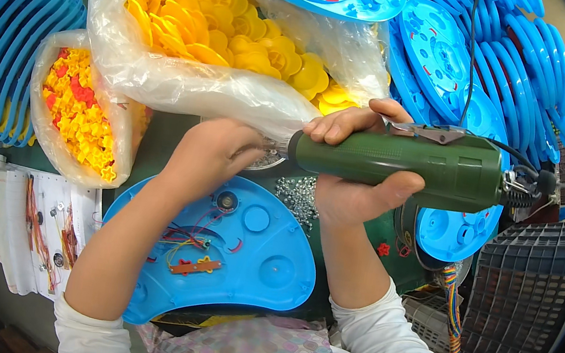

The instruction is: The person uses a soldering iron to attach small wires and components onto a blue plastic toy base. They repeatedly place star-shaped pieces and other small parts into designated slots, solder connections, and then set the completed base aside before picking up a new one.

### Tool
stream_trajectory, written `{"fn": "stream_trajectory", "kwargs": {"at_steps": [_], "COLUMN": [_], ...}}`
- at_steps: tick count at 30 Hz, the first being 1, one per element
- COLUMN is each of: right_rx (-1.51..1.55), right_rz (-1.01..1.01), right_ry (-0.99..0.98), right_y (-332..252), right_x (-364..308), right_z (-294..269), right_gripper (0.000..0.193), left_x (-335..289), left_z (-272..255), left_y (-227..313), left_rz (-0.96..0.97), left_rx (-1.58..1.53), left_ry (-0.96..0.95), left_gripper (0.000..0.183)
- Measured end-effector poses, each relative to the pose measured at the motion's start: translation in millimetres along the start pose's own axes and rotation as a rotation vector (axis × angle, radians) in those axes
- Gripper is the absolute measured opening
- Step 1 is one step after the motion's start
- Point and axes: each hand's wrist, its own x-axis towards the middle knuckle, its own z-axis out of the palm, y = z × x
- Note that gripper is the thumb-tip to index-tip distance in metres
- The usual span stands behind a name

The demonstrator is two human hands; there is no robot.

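Observation:
My right hand [358, 200] is wrapped round a green electric screwdriver [407, 159], held level with its tip pointing left. At that tip, the fingers of my left hand [209, 155] are pinched together, slightly blurred; whatever they hold is too small to make out. Below both hands lies a curved blue plastic shell [269, 218], hollow side up. Inside it are a small brown circuit board [195, 267], thin coloured wires [180, 234] and a round black speaker [227, 201]. A pile of small silver screws [300, 197] sits beside the shell, under the screwdriver.
A plastic bag of yellow discs [225, 17] stands at the back, a smaller bag of yellow and red star pieces [79, 108] at left. Blue shells [12, 44] are stacked on both sides. Wired parts lie on white sheets [84, 203]. Dark crates [524, 283] stand right.

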Motion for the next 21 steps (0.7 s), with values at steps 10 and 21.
{"fn": "stream_trajectory", "kwargs": {"at_steps": [10, 21], "right_rx": [0.133, 0.157], "right_rz": [-0.039, -0.112], "right_ry": [-0.079, -0.115], "right_y": [-8, -14], "right_x": [-5, -3], "right_z": [11, 5], "right_gripper": [0.102, 0.103], "left_x": [-19, -17], "left_z": [-7, -4], "left_y": [13, 19], "left_rz": [0.030, 0.153], "left_rx": [-0.073, 0.026], "left_ry": [0.158, 0.188], "left_gripper": [0.015, 0.016]}}
